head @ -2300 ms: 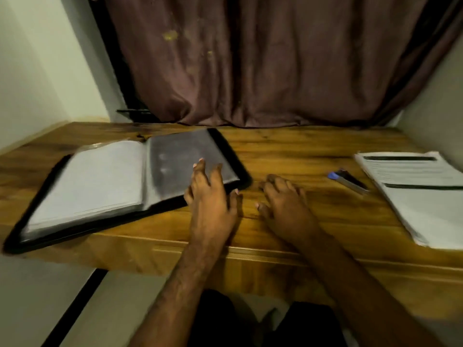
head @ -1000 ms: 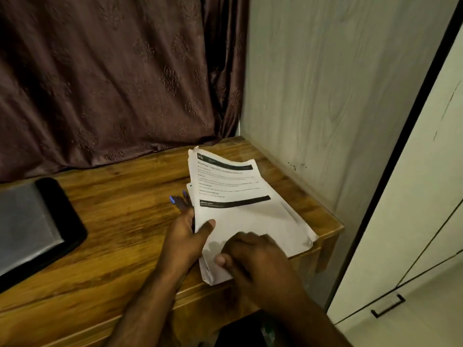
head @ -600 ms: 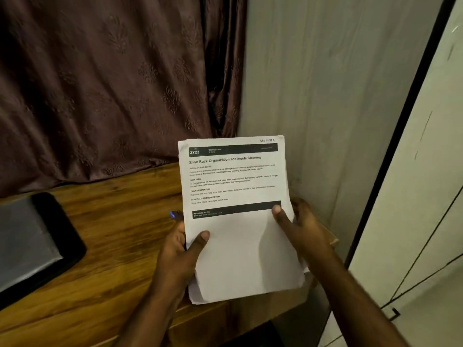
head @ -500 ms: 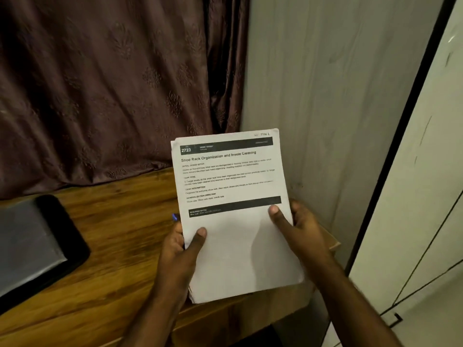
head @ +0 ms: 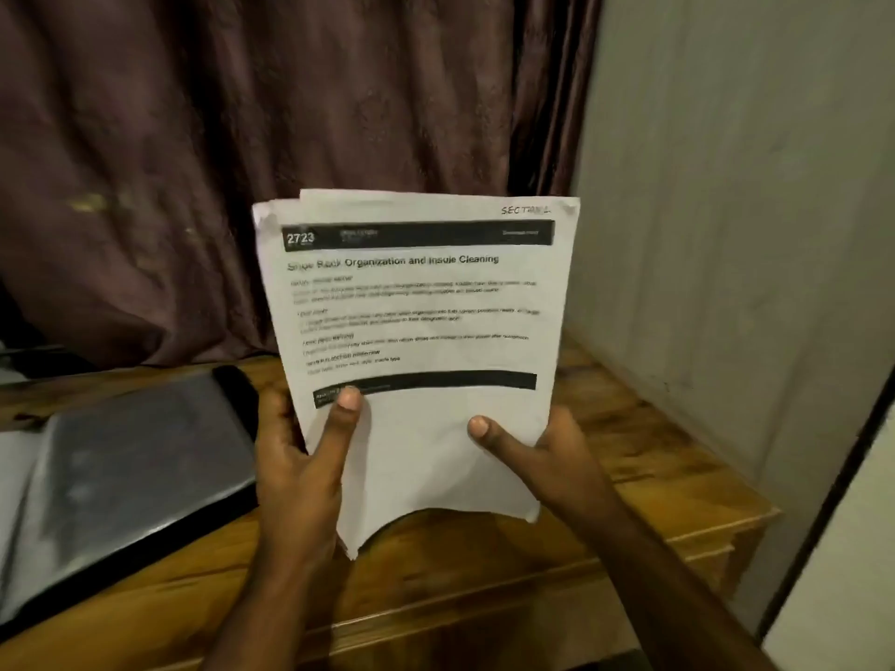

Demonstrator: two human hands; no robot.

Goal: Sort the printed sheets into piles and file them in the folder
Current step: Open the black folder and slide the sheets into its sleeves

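A stack of white printed sheets [head: 426,447] stands upright in the air above the right end of the wooden table [head: 629,457]. The top sheet carries black bars and a heading about shoe rack organization. My left hand [head: 300,457] grips the stack's lower left edge, thumb on the front. My right hand [head: 537,457] grips the lower right edge, thumb on the front, fingers hidden behind the paper. The black folder [head: 121,472] lies open on the table at the left, showing clear plastic sleeves.
A dark brown curtain [head: 242,162] hangs behind the table. A pale wall [head: 726,210] borders the table on the right, and a white cabinet door [head: 852,549] stands at the far right. The table's front edge runs below my forearms.
Both hands picked the stack of sheets up off the table's right end and raised it upright. Since half a second ago the stack has shifted left toward the folder.
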